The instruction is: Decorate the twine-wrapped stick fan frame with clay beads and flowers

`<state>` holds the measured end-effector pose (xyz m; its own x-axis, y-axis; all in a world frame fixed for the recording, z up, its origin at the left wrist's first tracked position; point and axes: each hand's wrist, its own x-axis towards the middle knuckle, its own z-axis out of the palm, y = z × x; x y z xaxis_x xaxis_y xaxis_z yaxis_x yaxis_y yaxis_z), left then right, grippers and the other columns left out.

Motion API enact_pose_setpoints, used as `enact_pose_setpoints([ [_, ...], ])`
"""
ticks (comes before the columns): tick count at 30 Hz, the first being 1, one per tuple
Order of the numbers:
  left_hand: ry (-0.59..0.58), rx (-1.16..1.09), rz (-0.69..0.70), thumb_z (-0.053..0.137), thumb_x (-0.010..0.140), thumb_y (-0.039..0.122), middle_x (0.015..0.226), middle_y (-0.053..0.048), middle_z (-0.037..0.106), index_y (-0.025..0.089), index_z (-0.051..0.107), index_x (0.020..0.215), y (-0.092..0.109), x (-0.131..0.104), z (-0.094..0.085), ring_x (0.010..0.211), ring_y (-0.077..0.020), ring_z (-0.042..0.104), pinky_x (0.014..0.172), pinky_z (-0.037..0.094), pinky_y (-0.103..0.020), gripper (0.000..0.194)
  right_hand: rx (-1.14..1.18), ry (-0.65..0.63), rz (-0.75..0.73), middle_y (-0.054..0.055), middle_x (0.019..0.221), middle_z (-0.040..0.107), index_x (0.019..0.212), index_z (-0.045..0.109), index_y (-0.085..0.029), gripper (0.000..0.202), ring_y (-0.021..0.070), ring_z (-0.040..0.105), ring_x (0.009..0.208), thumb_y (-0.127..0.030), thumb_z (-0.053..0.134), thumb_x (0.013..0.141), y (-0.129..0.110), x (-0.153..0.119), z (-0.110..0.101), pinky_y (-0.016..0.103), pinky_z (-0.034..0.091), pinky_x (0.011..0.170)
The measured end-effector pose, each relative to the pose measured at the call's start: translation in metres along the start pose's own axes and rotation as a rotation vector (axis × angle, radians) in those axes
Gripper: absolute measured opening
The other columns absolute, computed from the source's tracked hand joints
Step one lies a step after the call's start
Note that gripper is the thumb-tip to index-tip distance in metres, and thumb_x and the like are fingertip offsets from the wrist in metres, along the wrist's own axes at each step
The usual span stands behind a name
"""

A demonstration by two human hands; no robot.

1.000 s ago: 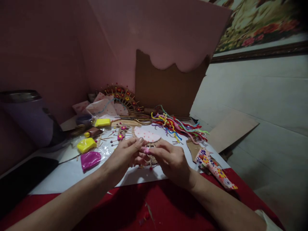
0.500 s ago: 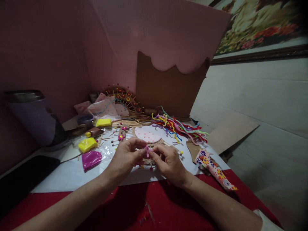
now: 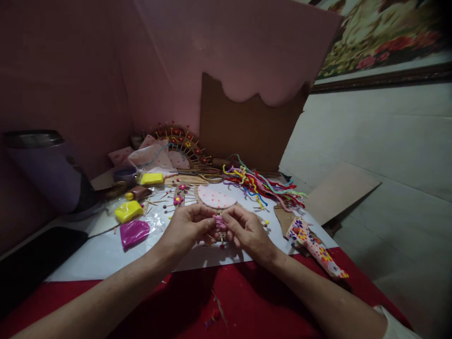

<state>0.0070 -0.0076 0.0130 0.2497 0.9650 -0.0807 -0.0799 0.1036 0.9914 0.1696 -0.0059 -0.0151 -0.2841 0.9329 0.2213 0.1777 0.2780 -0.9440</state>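
Observation:
My left hand [image 3: 192, 227] and my right hand [image 3: 247, 233] meet above the table, each closed with thumb and fingertips on a small pink piece [image 3: 221, 222]. It looks soft and crumpled; its exact kind is too small to make out. Below and behind the fingers lies a craft piece with a pink dotted cloth half-round [image 3: 216, 197] and sticks tipped with coloured beads around it. My hands hide its near part. To the left of it is a brown strip [image 3: 179, 195] with magenta flowers.
Yellow clay packs [image 3: 128, 212] and a magenta pack [image 3: 134, 234] lie left, near a purple tumbler [image 3: 49, 174] and a black flat object [image 3: 38, 256]. Coloured pipe cleaners [image 3: 261, 186] and scissors [image 3: 208, 177] lie behind. Right is a flower-decorated piece [image 3: 316, 247]. Brown cardboard [image 3: 247, 127] stands at the back.
The pink piece was a narrow strip or loop between my fingertips; now it looks wider and more bunched. My hands stay in nearly the same place, with the right fingers slightly shifted.

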Motion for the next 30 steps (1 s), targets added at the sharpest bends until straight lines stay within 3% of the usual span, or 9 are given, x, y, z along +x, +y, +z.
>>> enact_pose_setpoints([
  [5,0.015,0.013,-0.008,0.07,0.066,0.03,0.062,-0.002,0.065,0.013,0.061,0.076,-0.001,0.001,-0.003,0.054,-0.0146,0.062,0.048,0.046,-0.024,0.022,0.101,0.039,0.022,-0.005,0.055,0.048,0.071,0.052,-0.017,0.027,0.0056,0.036,0.043,-0.042,0.061,0.078,0.002,0.003,0.002,0.019,0.027,0.039],
  [10,-0.035,0.113,-0.016,0.07,0.067,0.039,0.055,-0.002,0.062,0.012,0.062,0.066,-0.002,0.004,-0.007,0.044,-0.0087,0.052,0.042,0.038,-0.02,0.028,0.093,0.119,0.028,-0.006,0.049,0.046,0.071,0.054,-0.017,0.028,0.0056,0.035,0.039,-0.044,0.061,0.077,0.005,0.005,0.0,0.019,0.026,0.036],
  [20,-0.011,0.221,0.012,0.067,0.066,0.031,0.046,0.001,0.056,0.013,0.06,0.059,0.004,0.005,-0.01,0.04,-0.0091,0.049,0.04,0.036,-0.02,0.02,0.116,0.099,0.027,-0.006,0.049,0.049,0.072,0.055,-0.016,0.032,0.0046,0.034,0.036,-0.048,0.059,0.079,0.006,0.005,0.0,0.019,0.024,0.035],
  [25,0.07,0.321,0.069,0.066,0.062,0.026,0.045,0.001,0.055,0.015,0.058,0.054,0.019,0.009,-0.022,0.039,-0.0088,0.045,0.04,0.033,-0.02,0.016,0.035,0.108,-0.002,-0.006,0.048,0.046,0.073,0.057,-0.016,0.03,0.006,0.035,0.039,-0.046,0.056,0.082,0.009,0.005,-0.002,0.02,0.027,0.038],
  [30,0.14,0.434,0.142,0.068,0.063,0.031,0.047,0.0,0.056,0.014,0.061,0.054,0.021,0.016,-0.03,0.041,-0.0076,0.04,0.041,0.026,-0.02,0.02,-0.242,0.217,-0.055,-0.001,0.06,0.054,0.068,0.061,-0.016,0.021,0.0112,0.048,0.056,-0.035,0.061,0.078,0.008,0.01,-0.014,0.024,0.037,0.053],
])
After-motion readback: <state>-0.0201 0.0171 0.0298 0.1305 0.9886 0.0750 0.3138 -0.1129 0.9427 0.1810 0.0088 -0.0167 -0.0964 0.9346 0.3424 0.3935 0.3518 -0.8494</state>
